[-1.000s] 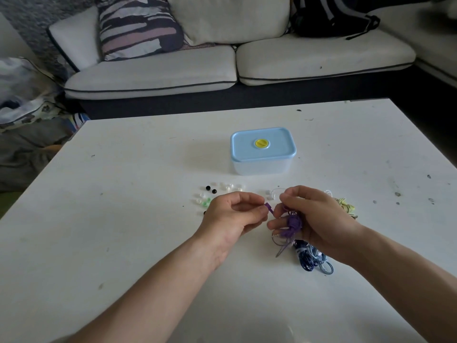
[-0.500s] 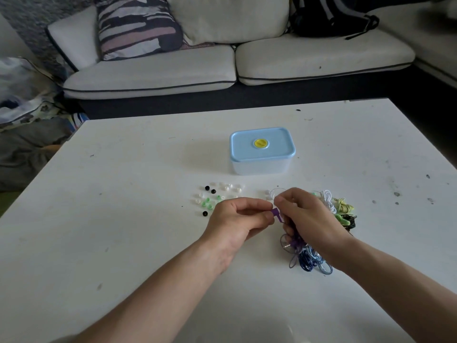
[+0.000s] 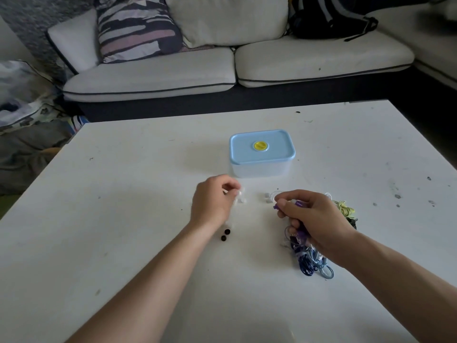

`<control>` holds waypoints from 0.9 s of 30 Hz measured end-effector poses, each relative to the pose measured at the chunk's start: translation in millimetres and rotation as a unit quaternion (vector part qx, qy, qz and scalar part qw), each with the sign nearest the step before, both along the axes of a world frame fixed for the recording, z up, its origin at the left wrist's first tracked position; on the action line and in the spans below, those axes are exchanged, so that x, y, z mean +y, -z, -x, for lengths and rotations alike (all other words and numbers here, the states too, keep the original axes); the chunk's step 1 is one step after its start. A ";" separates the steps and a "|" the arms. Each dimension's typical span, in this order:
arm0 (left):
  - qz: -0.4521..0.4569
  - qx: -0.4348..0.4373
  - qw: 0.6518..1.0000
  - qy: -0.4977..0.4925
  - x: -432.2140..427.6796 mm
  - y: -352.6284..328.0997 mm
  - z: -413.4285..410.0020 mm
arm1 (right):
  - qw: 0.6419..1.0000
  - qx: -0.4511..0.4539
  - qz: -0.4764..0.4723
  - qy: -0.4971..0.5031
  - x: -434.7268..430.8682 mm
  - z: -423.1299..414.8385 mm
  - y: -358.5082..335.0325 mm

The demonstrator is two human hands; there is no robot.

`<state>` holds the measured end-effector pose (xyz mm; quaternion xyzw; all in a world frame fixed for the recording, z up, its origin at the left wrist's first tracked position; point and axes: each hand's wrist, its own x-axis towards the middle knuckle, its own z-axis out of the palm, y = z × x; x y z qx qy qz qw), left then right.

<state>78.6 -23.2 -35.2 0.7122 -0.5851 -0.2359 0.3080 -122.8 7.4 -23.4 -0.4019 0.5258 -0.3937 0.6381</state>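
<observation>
From the head view, the work in hand looks like threading beads onto a cord, and it seems to be at an early stage.

The right hand [image 3: 319, 219] lies in front of the blue-lidded box [image 3: 262, 154] and a little to its right. Its fingers are curled round a purple cord [image 3: 302, 235], and the free tip pokes out between thumb and forefinger towards the left. No bead shows on the visible part of that cord, so I judge nothing is strung yet, though most of the cord is hidden inside the hand.

The left hand [image 3: 215, 204] is just in front of the box's left corner. Its fingertips are bent down onto a few clear beads [image 3: 241, 198] lying on the table [image 3: 123, 219]. The picture is blurred there, so I cannot tell whether a bead is already pinched or only touched.

What is left: pick a bead, bring it to the cord tip, push it on, and repeat.

Two black beads [image 3: 225, 235] lie nearer the person than the left hand, well in front of the box. A tangle of blue cords [image 3: 311, 266] sits under the right wrist, with yellow-green cords [image 3: 346, 209] beyond the right hand. The box's lid is on. A sofa [image 3: 153, 78] stands behind the box, past the table's far edge.
</observation>
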 end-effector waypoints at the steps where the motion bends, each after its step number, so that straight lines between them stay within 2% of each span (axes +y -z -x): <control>1: -0.004 -0.047 0.999 -0.002 -7.8 4.0 -5.7 | 1.000 -0.009 0.001 0.005 -0.7 0.3 -0.4; 3: -0.024 -0.101 0.995 0.006 -20.7 13.2 -11.4 | 1.000 -0.019 0.000 0.009 -1.7 0.3 -0.9; 7: -0.056 -0.140 0.988 0.023 -39.2 25.7 -5.8 | 1.000 -0.022 -0.008 0.011 -4.3 1.9 1.5; 19: -0.059 -0.143 0.988 0.027 -53.3 45.8 2.8 | 0.998 -0.044 -0.040 0.028 -13.0 8.0 -1.3; 22: -0.033 -0.090 0.995 0.011 -47.9 31.4 0.1 | 0.997 -0.048 -0.051 0.038 -13.6 6.7 -4.2; 25: -0.032 0.053 0.998 0.011 -25.6 -1.6 0.4 | 0.996 -0.057 -0.060 0.036 -11.9 5.7 -10.7; 27: -0.061 0.164 0.984 0.013 -1.6 -22.5 2.5 | 0.996 -0.071 -0.057 0.023 -8.6 4.6 -17.0</control>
